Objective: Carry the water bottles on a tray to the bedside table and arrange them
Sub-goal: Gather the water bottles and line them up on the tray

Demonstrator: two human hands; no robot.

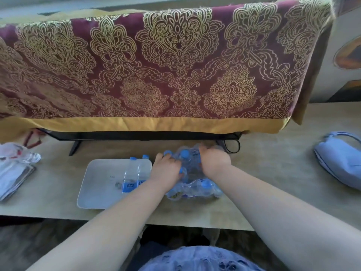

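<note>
Clear blue-capped water bottles [132, 173], two standing on the white rectangular tray [93, 184], are mid-loading: left hand [166, 171] and right hand [214, 161] clutch the shrink-wrapped pack [195, 189], probably to tug another free.

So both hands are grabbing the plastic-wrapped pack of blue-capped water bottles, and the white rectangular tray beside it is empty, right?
Not quite. In the head view the left hand and right hand do grip the plastic-wrapped pack, but the white rectangular tray holds two clear blue-capped bottles.
</note>
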